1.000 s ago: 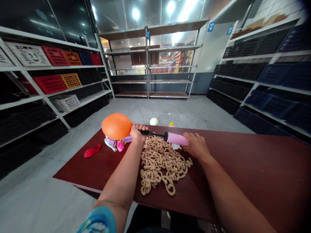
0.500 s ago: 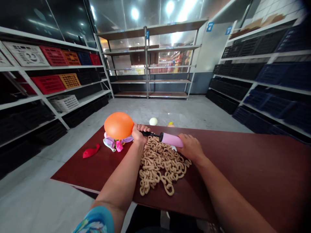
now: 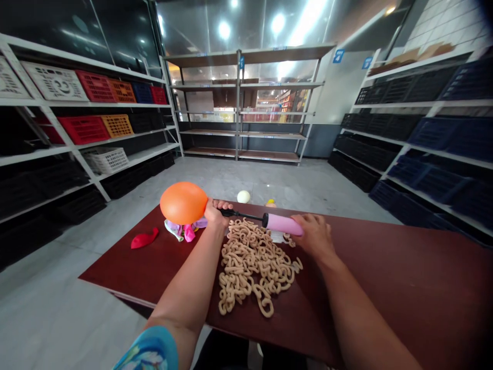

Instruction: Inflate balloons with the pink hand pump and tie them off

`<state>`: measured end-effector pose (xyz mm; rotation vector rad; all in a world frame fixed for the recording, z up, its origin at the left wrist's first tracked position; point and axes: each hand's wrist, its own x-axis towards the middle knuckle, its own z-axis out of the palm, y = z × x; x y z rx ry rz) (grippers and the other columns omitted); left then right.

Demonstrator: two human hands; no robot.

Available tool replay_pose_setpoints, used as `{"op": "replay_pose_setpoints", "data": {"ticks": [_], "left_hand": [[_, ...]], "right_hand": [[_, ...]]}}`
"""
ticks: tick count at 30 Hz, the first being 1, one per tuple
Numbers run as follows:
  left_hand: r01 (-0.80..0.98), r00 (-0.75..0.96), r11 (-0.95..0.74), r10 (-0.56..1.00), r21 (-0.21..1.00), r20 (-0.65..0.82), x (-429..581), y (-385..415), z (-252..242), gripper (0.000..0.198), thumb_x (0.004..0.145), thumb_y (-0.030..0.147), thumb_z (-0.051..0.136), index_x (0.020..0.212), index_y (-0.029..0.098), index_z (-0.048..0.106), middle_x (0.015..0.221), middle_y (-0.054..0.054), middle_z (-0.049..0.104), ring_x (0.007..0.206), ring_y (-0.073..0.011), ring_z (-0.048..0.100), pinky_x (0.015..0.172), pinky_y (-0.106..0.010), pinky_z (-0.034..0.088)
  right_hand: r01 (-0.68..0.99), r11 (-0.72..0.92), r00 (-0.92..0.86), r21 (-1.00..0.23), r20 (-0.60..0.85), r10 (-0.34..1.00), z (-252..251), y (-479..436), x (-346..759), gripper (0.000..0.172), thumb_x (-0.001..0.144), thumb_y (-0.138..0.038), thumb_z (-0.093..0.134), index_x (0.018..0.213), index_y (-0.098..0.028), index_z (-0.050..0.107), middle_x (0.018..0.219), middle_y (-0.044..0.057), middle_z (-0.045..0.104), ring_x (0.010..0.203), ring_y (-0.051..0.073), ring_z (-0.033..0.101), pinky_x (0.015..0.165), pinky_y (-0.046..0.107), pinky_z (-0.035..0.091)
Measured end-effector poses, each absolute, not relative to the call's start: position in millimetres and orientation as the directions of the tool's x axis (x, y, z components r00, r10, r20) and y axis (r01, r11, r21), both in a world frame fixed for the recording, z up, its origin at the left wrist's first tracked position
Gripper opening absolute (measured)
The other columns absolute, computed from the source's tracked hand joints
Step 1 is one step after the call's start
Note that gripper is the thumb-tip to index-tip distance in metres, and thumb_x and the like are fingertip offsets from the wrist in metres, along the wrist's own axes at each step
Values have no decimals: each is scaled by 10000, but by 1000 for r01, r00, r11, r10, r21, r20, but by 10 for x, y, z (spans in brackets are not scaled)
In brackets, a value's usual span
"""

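Red crate (image 3: 82, 130) beside a yellow crate (image 3: 117, 125) on white shelving (image 3: 115, 105), white basket (image 3: 108, 160) below.

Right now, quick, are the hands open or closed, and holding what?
Left hand: closed, holding the inflated orange balloon at the slim black pump end.
Right hand: closed on the pink cylindrical pump barrel.

1. We read a white "4" on the blue sign (image 3: 338, 56) on the pale wall.
2. We cannot make out the other blue sign (image 3: 367, 62) to its right.
3. We find the shelf post's blue tag (image 3: 242, 62) too small to read.
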<state>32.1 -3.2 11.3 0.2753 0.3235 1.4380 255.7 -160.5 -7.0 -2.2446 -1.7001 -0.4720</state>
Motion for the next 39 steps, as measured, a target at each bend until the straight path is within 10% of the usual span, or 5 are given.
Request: {"op": "replay_pose_setpoints", "data": {"ticks": [17,39], "left_hand": [[-903,216,206,976,376,-15,528,-214,61,435,833,378,435,562,190,151,465,54,205,386,-78,290,440,-250,303],[-934,100,102,995,342,-24,256,-3,74,395,818,317,445,571,196,161,458,67,210,375,-76,288,438,-249,307]], "right_hand": [[985,-168,172,-45,378,910,-126,-1566,2170,554,708,-432,625,1182,-230,422,1054,71,544,926,221,452,720,299,335],[936,-352,335,-12,341,878,-81,-1634,2514,309,708,-198,524,1015,-227,499,1011,72,540,911,231,449,653,307,292]]}}
